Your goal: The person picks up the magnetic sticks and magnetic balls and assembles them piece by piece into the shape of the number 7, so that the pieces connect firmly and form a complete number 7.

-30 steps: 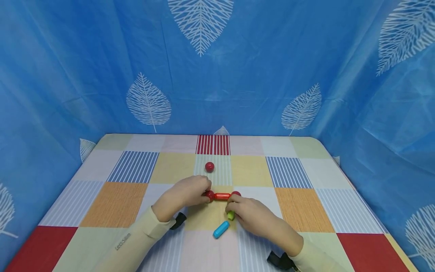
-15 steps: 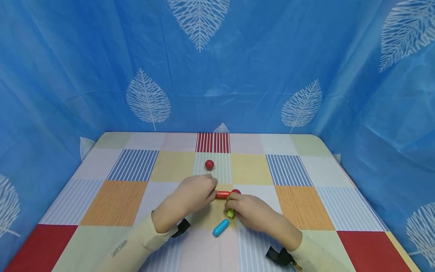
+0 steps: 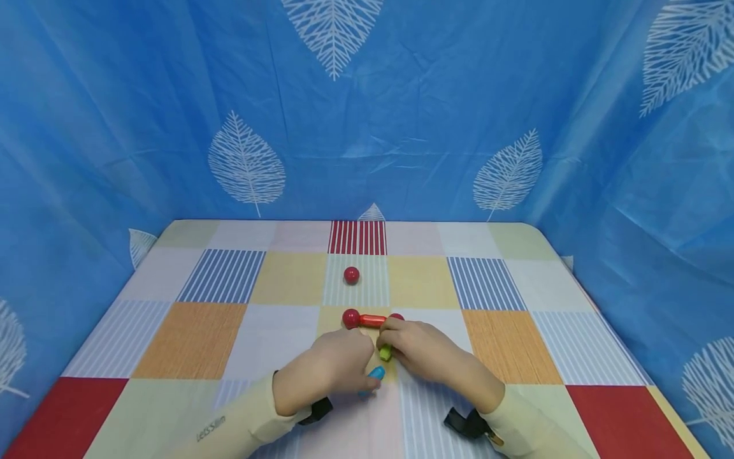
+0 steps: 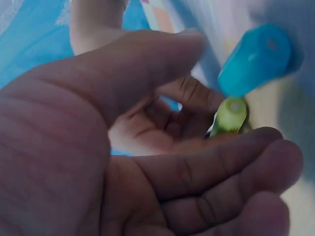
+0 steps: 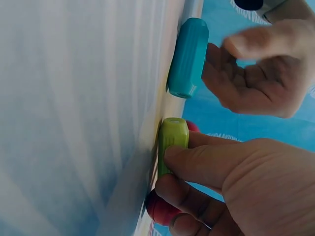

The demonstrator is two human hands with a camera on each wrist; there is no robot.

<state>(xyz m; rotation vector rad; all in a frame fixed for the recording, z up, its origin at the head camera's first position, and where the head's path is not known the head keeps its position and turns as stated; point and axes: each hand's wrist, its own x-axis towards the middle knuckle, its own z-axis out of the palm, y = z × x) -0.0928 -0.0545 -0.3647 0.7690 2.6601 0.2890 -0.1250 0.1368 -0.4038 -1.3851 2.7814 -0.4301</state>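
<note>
My right hand [image 3: 427,350] pinches a lime-green rod [image 5: 173,135] between thumb and fingers, low over the cloth and beside a red ball [image 5: 165,209]. My left hand [image 3: 341,362] hovers around a blue rod [image 3: 376,372], partly covering it in the head view. Thumb and fingers are apart, and the left wrist view shows the blue rod [image 4: 256,59] just beyond them, not gripped. Ahead of the hands lies an orange-red rod [image 3: 373,320] between a red ball [image 3: 351,318] at its left end and another red ball [image 3: 395,316] at its right, partly behind my right hand.
A separate red ball [image 3: 352,275] sits farther back on the patchwork-covered table [image 3: 499,344]. Blue curtains [image 3: 401,115] with white leaf prints rise behind the table and along both sides.
My left hand has left the left red ball and come back toward me, over to the blue rod. My right hand stays with the green rod in nearly the same place.
</note>
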